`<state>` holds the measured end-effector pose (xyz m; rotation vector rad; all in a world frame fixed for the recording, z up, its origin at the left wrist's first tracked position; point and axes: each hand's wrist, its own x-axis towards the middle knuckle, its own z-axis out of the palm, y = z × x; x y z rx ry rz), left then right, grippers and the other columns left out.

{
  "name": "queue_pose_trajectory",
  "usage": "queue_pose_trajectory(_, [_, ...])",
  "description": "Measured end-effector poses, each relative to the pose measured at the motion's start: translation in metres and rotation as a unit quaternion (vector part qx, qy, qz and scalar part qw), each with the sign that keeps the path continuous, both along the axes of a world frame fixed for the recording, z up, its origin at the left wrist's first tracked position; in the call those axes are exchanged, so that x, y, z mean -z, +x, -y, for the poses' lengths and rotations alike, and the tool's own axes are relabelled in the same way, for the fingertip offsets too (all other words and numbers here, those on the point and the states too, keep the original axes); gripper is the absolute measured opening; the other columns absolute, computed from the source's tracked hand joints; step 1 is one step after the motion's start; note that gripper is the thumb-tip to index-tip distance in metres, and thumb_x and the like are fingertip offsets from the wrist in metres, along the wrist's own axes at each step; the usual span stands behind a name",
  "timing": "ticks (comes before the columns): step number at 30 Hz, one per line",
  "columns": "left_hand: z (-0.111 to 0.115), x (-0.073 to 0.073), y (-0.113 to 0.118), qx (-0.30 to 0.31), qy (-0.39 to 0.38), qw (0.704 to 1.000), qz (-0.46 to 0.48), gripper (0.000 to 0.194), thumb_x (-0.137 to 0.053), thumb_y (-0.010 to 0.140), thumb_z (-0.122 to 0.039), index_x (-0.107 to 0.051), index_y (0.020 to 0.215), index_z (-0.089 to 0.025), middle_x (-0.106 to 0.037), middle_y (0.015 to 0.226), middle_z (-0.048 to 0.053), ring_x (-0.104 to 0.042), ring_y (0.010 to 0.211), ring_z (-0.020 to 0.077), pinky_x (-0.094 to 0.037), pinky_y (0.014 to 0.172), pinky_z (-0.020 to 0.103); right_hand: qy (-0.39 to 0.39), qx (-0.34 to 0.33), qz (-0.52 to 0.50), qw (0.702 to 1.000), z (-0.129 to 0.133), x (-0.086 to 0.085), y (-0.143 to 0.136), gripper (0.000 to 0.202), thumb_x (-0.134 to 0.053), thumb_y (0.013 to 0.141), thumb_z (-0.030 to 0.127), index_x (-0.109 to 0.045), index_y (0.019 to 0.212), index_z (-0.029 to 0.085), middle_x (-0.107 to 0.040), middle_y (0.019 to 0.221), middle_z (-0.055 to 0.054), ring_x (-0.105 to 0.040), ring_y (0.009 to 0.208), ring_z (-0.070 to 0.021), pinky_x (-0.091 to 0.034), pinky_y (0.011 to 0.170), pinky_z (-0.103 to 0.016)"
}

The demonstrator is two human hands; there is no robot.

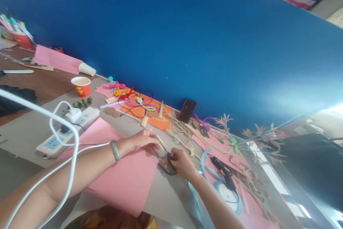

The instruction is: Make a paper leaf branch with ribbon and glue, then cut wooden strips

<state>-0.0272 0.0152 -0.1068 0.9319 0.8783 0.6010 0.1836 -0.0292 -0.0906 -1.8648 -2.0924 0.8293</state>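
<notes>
My right hand (180,162) is closed around the dark handles of a pair of scissors (170,164), whose blades point up and left. Fingers pinched, my left hand (144,140) is just to the left, with a pale bangle on its wrist. A thin pale strip (161,142) runs between the left fingertips and the scissors; its far end is hard to make out. Beneath the left forearm lies a large sheet of pink paper (128,186).
A white power strip (68,132) with a looping white cable (76,150) is at left. A paper cup (81,86) stands behind it. Dried stems, craft scraps and a leaning phone (187,110) line the blue wall. A glue gun (224,172) and blue ribbon roll (227,195) lie right.
</notes>
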Motion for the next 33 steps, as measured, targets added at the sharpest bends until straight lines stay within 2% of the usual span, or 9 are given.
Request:
queue_pose_trajectory(8, [-0.003,0.011,0.000,0.025,0.012,1.000,0.006,0.034,-0.076,0.060,-0.038,-0.063,0.075,-0.010,-0.071,0.073,0.009,-0.065,0.054,0.0140,-0.052,0.056,0.027,-0.007,0.003,0.016,1.000,0.003,0.003,0.003,0.040,-0.067,0.064,0.043,-0.035,0.055,0.021,-0.036,0.048,0.007,-0.028,0.050,-0.0096,-0.020,0.046,-0.022])
queue_pose_trajectory(17, [-0.001,0.009,0.000,0.043,0.013,0.999,0.003,0.031,-0.076,0.059,-0.036,-0.061,0.070,-0.011,-0.070,0.070,0.008,-0.065,0.054,0.0163,-0.051,0.051,0.028,-0.013,0.006,0.037,0.999,0.005,0.003,0.004,0.041,-0.068,0.063,0.045,-0.036,0.053,0.020,-0.036,0.047,0.007,-0.027,0.050,-0.0095,-0.020,0.045,-0.023])
queue_pose_trajectory(21, [0.000,0.006,0.000,0.045,0.014,0.999,0.000,0.035,-0.078,0.057,-0.039,-0.061,0.069,-0.011,-0.070,0.069,0.008,-0.065,0.054,0.0166,-0.050,0.051,0.027,-0.011,0.004,0.006,1.000,0.005,0.006,0.006,0.041,-0.068,0.063,0.043,-0.036,0.053,0.020,-0.038,0.046,0.006,-0.029,0.049,-0.0091,-0.021,0.044,-0.022])
queue_pose_trajectory(25, [-0.001,0.005,0.000,0.026,0.018,0.999,-0.004,0.036,-0.078,0.057,-0.040,-0.061,0.068,-0.010,-0.069,0.067,0.007,-0.063,0.052,0.0137,-0.048,0.050,0.025,0.018,0.028,-0.071,0.997,0.000,0.005,0.008,0.038,-0.067,0.064,0.041,-0.036,0.056,0.022,-0.041,0.045,0.007,-0.033,0.046,-0.0091,-0.025,0.044,-0.021])
queue_pose_trajectory(29, [-0.004,0.011,0.003,0.018,0.086,0.996,-0.030,0.034,-0.071,0.064,-0.040,-0.065,0.078,-0.010,-0.067,0.066,0.006,-0.058,0.048,0.0113,-0.042,0.044,0.022,0.071,0.046,-0.105,0.991,-0.010,-0.002,0.005,0.035,-0.068,0.062,0.038,-0.037,0.061,0.022,-0.043,0.049,0.007,-0.036,0.047,-0.0096,-0.027,0.045,-0.022])
queue_pose_trajectory(31, [-0.005,0.015,0.003,0.018,0.154,0.986,-0.069,0.033,-0.063,0.072,-0.040,-0.067,0.084,-0.010,-0.065,0.062,0.004,-0.053,0.042,0.0098,-0.038,0.042,0.022,0.099,0.052,-0.082,0.990,-0.016,-0.005,0.002,0.032,-0.068,0.060,0.035,-0.038,0.063,0.022,-0.045,0.051,0.006,-0.037,0.048,-0.0101,-0.028,0.046,-0.022])
queue_pose_trajectory(33, [-0.006,0.018,0.002,0.015,0.240,0.963,-0.118,0.032,-0.056,0.078,-0.038,-0.069,0.084,-0.010,-0.064,0.057,0.002,-0.050,0.041,0.0095,-0.036,0.044,0.022,0.119,0.057,-0.061,0.989,-0.023,-0.006,-0.003,0.029,-0.066,0.060,0.032,-0.040,0.064,0.022,-0.049,0.054,0.006,-0.040,0.050,-0.0108,-0.029,0.048,-0.022])
